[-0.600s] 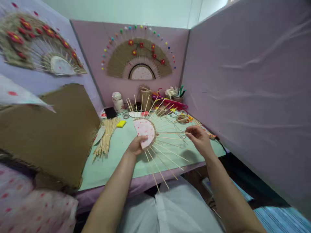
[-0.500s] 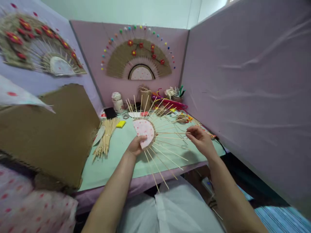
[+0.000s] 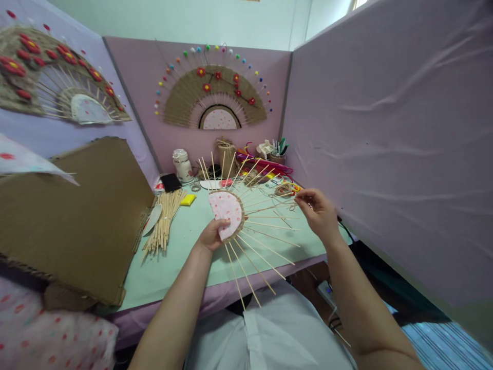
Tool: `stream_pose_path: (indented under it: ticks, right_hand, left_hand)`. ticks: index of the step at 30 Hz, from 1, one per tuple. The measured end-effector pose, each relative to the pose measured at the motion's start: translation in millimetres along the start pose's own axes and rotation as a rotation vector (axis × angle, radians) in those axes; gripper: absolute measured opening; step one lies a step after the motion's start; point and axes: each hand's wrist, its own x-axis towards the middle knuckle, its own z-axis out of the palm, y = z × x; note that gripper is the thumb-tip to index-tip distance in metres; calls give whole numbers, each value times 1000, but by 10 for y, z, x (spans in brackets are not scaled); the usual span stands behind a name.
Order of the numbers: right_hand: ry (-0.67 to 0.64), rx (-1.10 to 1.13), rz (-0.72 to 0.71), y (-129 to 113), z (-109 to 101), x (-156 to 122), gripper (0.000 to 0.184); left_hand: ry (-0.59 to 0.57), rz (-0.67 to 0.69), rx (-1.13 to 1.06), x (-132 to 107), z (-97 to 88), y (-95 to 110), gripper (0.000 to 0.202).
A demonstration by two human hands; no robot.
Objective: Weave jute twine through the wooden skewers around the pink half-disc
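Note:
My left hand (image 3: 211,235) grips the lower edge of a half-round pink dotted card (image 3: 226,207) from which several thin wooden sticks (image 3: 265,226) fan out, held above the green table (image 3: 181,257). My right hand (image 3: 316,210) is at the outer tips of the sticks on the right, fingers pinched on a thin strand of jute twine (image 3: 283,198) that runs back toward the card.
A bundle of loose sticks (image 3: 164,221) and a yellow block (image 3: 188,199) lie at the left. Brown cardboard sheets (image 3: 69,216) lean on the left. Jars, a twine roll (image 3: 226,151) and craft bits crowd the back. Finished fans (image 3: 215,97) hang on the partition walls.
My right hand has moved up and slightly back, from the middle sticks to higher ones, pulling the twine. The view has tilted a little; the card stays in my left hand.

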Motion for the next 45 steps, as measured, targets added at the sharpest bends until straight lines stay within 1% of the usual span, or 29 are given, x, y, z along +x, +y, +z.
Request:
stream_pose_path:
  ticks: [3, 5, 7, 10, 14, 16, 18, 21, 26, 30, 34, 39, 45]
  right_hand:
    - [43, 134, 103, 217, 122, 47, 16]
    - [80, 205, 165, 375, 252, 67, 19]
    - [123, 241, 209, 512, 425, 85, 21]
    - [142, 249, 232, 645, 742, 123, 20]
    - [56, 213, 224, 702, 1182, 185, 15]
    - [39, 209, 220, 691, 1366, 206, 15]
    - [45, 200, 211, 660, 1510, 217, 14]
    - [53, 178, 202, 599, 1652, 223, 12]
    - [62, 175, 210, 556, 1741, 201, 8]
    - [38, 174, 219, 600, 1725, 137, 6]
    - [21, 178, 232, 672, 1701, 93, 8]
    - [26, 171, 231, 743, 1686, 92, 8]
    - [81, 179, 253, 757, 1686, 86, 13]
  left_hand:
    - [-31, 0, 3, 0, -6, -6, 42]
    - [-49, -4, 4, -3, -7, -7, 42]
    - [-62, -8, 2, -9, -5, -4, 44]
    - [-71, -11, -9, -24, 2, 11, 48]
    - [-89, -3, -20, -43, 16, 26, 46]
    - [-82, 2, -23, -46, 15, 22, 43]
    - [-66, 6, -30, -44, 8, 10, 42]
    - [-60, -1, -25, -40, -5, -11, 42]
    - [-63, 4, -32, -29, 2, -32, 43]
    - [-6, 46, -50, -14, 18, -40, 44]
    - [11, 61, -35, -13, 34, -35, 53]
    - [-11, 62, -8, -23, 33, -17, 54]
    - [-37, 31, -30, -40, 17, -14, 58]
